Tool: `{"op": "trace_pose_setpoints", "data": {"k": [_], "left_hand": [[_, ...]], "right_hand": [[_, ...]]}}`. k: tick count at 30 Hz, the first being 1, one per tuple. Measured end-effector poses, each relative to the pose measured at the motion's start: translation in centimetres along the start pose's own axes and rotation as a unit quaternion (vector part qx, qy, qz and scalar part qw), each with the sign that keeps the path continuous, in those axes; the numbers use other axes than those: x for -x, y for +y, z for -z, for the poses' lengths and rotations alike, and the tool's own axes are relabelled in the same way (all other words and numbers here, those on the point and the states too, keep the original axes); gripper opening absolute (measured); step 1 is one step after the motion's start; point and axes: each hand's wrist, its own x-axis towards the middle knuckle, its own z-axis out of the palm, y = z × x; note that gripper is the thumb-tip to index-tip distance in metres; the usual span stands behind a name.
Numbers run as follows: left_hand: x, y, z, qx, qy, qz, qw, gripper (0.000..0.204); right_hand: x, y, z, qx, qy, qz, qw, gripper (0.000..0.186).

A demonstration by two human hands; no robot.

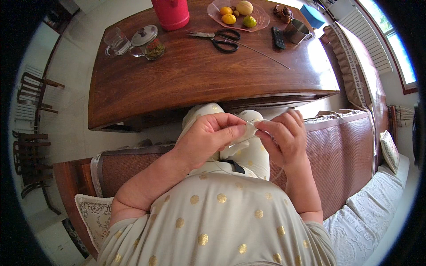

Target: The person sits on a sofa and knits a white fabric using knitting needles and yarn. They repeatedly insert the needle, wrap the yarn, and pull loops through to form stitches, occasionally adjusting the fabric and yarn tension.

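Above my lap, both hands meet at a small white piece of what looks like knitting (250, 130). My left hand (206, 135) is closed, its thumb and forefinger pinching the piece's left side. My right hand (286, 133) pinches the right side with curled fingers. A thin needle (239, 142) slants below the piece, between the hands; its ends are partly hidden by the fingers. Fine pale thread hangs down over my lap. On the wooden table (177, 75) ahead lie black-handled scissors (217, 36), beside a long thin rod (265, 54).
On the table stand a glass mug (117, 43), a lidded glass cup (154, 48), a red container (172, 13), a fruit plate (213, 18), a remote (278, 37) and a metal mug (296, 32). A brown mat (333, 155) covers the seat beside me.
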Motion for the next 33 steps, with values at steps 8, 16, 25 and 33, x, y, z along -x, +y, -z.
{"op": "trace_pose_setpoints", "data": {"k": [8, 16, 25, 33], "left_hand": [[-0.5, -0.7, -0.6, 0.096, -0.002, 0.049, 0.994, 0.017], [0.0, 0.1, 0.3, 0.101, 0.025, 0.040, 0.994, 0.011], [-0.5, -0.3, 1.0, 0.131, -0.004, 0.040, 0.991, 0.013], [-0.5, -0.5, 0.5, 0.172, 0.018, 0.027, 0.985, 0.007]], "right_hand": [[-2.7, 0.5, -1.3, -0.188, -0.088, -0.001, 0.978, 0.053], [-0.5, 0.5, -0.3, -0.066, 0.052, 0.023, 0.996, 0.030], [1.1, 1.5, -0.5, -0.316, -0.025, -0.115, 0.941, 0.021], [0.5, -0.1, -0.3, -0.149, 0.007, -0.063, 0.987, 0.025]]}}
